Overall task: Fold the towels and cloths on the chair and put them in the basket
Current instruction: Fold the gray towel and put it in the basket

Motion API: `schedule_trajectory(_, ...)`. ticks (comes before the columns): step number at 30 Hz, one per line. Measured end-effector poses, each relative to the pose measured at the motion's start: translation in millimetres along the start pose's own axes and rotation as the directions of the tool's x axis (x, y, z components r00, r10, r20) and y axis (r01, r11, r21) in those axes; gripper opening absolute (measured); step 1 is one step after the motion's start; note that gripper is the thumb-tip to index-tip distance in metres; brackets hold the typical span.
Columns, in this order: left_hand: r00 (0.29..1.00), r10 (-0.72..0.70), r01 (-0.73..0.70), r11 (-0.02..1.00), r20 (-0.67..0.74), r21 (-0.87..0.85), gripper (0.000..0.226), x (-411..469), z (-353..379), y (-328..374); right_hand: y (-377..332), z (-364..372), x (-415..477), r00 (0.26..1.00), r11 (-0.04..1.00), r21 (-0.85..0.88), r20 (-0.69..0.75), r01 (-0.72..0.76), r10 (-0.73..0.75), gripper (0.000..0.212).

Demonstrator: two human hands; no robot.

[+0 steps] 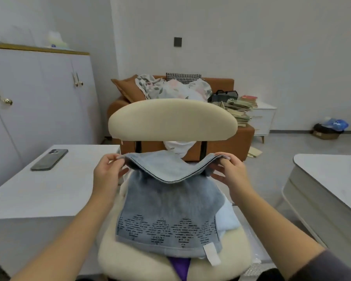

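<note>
Head view: a dark phone (49, 160) lies on the white desk (28, 197) at far left. Beside it, the left grip (106, 173) pinches the far left corner of a grey-blue towel (168, 213) between thumb and fingertips. The towel's near end lies flat on the cream chair (172, 120) seat, with its patterned border and white label nearest the camera, while its lifted far edge sags in the middle. A purple cloth (180, 266) peeks from beneath the near edge. A pale blue cloth (228, 220) lies under its right side. The right grip (229, 171) pinches the far right corner. A second desk (332, 179) stands at far right.
</note>
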State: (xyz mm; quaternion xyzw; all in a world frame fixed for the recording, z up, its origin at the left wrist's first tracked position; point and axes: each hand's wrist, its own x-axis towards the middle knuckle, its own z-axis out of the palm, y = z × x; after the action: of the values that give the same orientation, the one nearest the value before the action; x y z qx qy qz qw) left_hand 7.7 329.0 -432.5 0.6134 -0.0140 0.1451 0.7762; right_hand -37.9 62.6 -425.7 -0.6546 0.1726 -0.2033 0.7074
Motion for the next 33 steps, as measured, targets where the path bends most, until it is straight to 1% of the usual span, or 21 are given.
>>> schedule_trajectory(3, 0.999, -0.046, 0.044, 0.998, -0.028, -0.045, 0.018, -11, -20, -19, 15, -10, -14, 1.000, 0.999, 0.019, -0.011, -0.026, 0.026, 0.026)
schedule_trajectory(6, 0.998, -0.031, 0.027, 0.998, -0.063, -0.065, 0.021, -19, -35, -29, 21, -24, -27, 0.999, 0.995, 0.095, -0.029, -0.015, 0.018, 0.025)
schedule_trajectory(8, 0.999, -0.026, 0.023, 0.997, -0.044, -0.070, 0.021, -26, -42, -37, 30, -35, -38, 0.999, 0.991, 0.126, -0.005, -0.034, 0.035, 0.027)
schedule_trajectory(9, 0.999, -0.038, 0.036, 0.998, -0.031, -0.057, 0.022, -30, -46, -43, 37, -39, -44, 0.998, 0.993, 0.108, 0.014, -0.056, 0.054, 0.027)
schedule_trajectory(12, 0.993, -0.115, 0.115, 0.993, -0.016, 0.030, 0.025, -40, -58, -66, 66, -53, -56, 0.987, 0.990, -0.045, 0.080, -0.133, 0.136, 0.025)
schedule_trajectory(15, 0.975, -0.223, 0.223, 0.971, -0.018, 0.091, 0.025, -42, -68, -85, 90, -62, -60, 0.945, 0.959, -0.171, 0.198, -0.227, 0.259, 0.022)
schedule_trajectory(17, 0.956, -0.290, 0.295, 0.943, -0.056, 0.154, 0.024, -41, -70, -94, 103, -65, -61, 0.936, 0.943, -0.202, 0.182, -0.264, 0.301, 0.022)
schedule_trajectory(18, 0.952, -0.297, 0.305, 0.925, -0.068, 0.226, 0.025, -41, -69, -98, 109, -65, -62, 0.942, 0.942, -0.212, 0.158, -0.260, 0.296, 0.022)
schedule_trajectory(20, 0.958, -0.286, 0.281, 0.893, -0.039, 0.351, 0.021, -42, -70, -107, 119, -63, -63, 0.957, 0.952, -0.194, 0.121, -0.236, 0.262, 0.014)
schedule_trajectory(22, 0.953, -0.301, 0.282, 0.878, -0.011, 0.386, 0.014, -44, -72, -114, 127, -63, -60, 0.968, 0.961, -0.182, 0.099, -0.208, 0.229, 0.005)
schedule_trajectory(23, 0.951, -0.309, 0.285, 0.870, -0.006, 0.403, 0.013, -43, -74, -116, 131, -65, -57, 0.972, 0.958, -0.210, 0.089, -0.195, 0.218, 0.007)
schedule_trajectory(25, 0.955, -0.298, 0.261, 0.841, 0.003, 0.474, 0.010, -41, -78, -118, 136, -69, -53, 0.974, 0.930, -0.328, 0.093, -0.164, 0.204, 0.009)
schedule_trajectory(27, 0.959, -0.284, 0.232, 0.810, 0.014, 0.539, 0.022, -39, -81, -120, 140, -72, -52, 0.979, 0.899, -0.419, 0.094, -0.128, 0.183, 0.010)
schedule_trajectory(29, 0.953, -0.301, 0.230, 0.778, 0.027, 0.584, 0.032, -40, -81, -119, 140, -73, -51, 0.983, 0.883, -0.459, 0.095, -0.096, 0.156, 0.017)
schedule_trajectory(31, 0.937, -0.346, 0.242, 0.750, 0.053, 0.616, 0.035, -41, -81, -118, 137, -75, -50, 0.972, 0.891, -0.435, 0.123, -0.129, 0.200, 0.022)
schedule_trajectory(33, 0.922, -0.381, 0.252, 0.730, 0.071, 0.635, 0.033, -43, -79, -117, 136, -77, -49, 0.939, 0.908, -0.363, 0.187, -0.209, 0.290, 0.023)
